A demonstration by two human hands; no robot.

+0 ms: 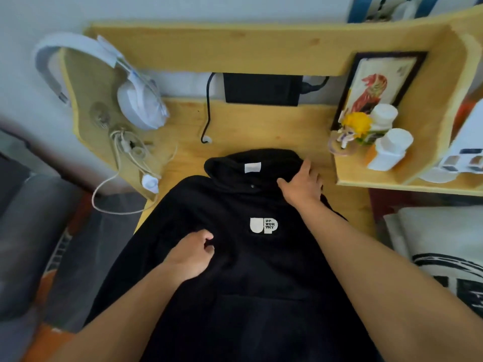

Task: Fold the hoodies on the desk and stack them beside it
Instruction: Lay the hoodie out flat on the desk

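A black hoodie point(235, 270) lay face up on the wooden desk point(261, 126), its white chest logo point(263, 226) showing and its hood point(251, 165) pointing toward the back wall. Its lower part ran off the near edge of the view.

The right hand point(303, 182) lay flat with fingers spread, pressing on the right shoulder of the garment just beside the hood. The left hand point(193, 254) had its fingers curled in, pinching a fold of the black fabric on the left chest, left of the logo.

Behind the hood, a black cable point(207, 111) and a dark adapter point(261, 88) sat at the back of the desk. White headphones point(136, 97) hung on the left side panel above a coiled pale cord point(125, 150). On the right-hand shelf point(379, 178) stood a framed picture point(376, 84), a yellow flower point(356, 124) and two white bottles point(392, 150). A white printed cloth point(444, 257) lay to the right of the desk.
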